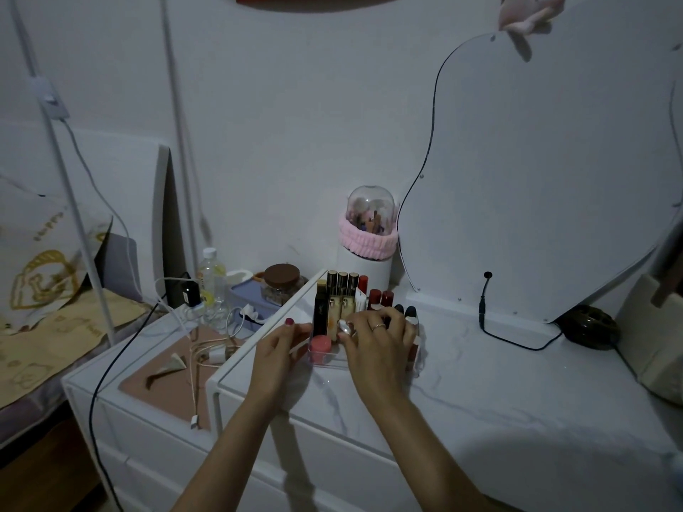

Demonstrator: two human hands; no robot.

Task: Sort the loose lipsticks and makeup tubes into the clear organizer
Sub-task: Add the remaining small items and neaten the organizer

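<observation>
The clear organizer [327,364] stands on the white marble dresser top [480,393], near its left edge. Upright in it are black-and-gold tubes [342,290], red lipsticks [380,298], a black tube [320,313] and a pink jar [319,345]. My left hand [282,351] grips the organizer's left wall, thumb on top. Reaching over the organizer's middle, my right hand [379,339] has its fingers curled down onto dark-capped tubes [409,312]. Thumb and forefinger pinch a small pale shiny item [345,328]; my hand hides what lies under it.
Behind the organizer stands a white brush holder [366,260] with a clear dome and a pink band. A wavy mirror [536,171] leans at the right, its black cable [483,308] trailing over the top. The lower side cabinet [155,400] on the left holds a bottle [212,282], a brown-lidded jar [281,286] and chargers.
</observation>
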